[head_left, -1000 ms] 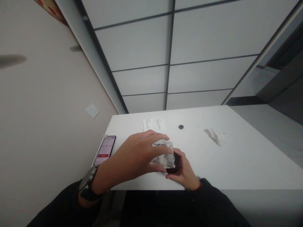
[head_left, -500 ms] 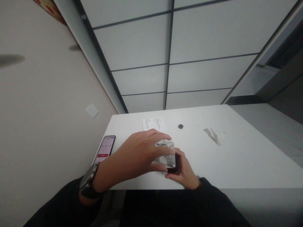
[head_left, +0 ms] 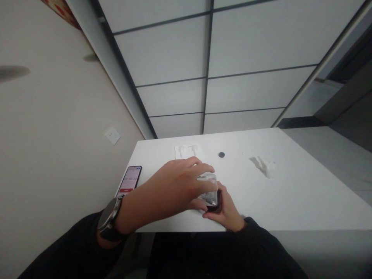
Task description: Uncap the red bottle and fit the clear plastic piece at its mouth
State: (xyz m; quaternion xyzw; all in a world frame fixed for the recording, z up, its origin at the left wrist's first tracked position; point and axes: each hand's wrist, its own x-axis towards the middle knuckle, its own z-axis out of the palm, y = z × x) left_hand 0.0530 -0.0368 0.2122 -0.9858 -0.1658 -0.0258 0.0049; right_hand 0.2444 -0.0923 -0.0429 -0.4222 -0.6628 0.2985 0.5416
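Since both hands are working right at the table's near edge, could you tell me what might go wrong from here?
The dark round case sits near the table edge under the right hand; a slip could drop it. The clear plastic bag pinched by the left hand hides the case, so fingers may misplace. The phone lies close to the left forearm.

The left hand (head_left: 177,186) covers most of the clear plastic packet (head_left: 209,190), whose contents stay unreadable. The dark case (head_left: 216,205) shows only an edge between both hands. The phone (head_left: 130,180) screen text is too small to read.
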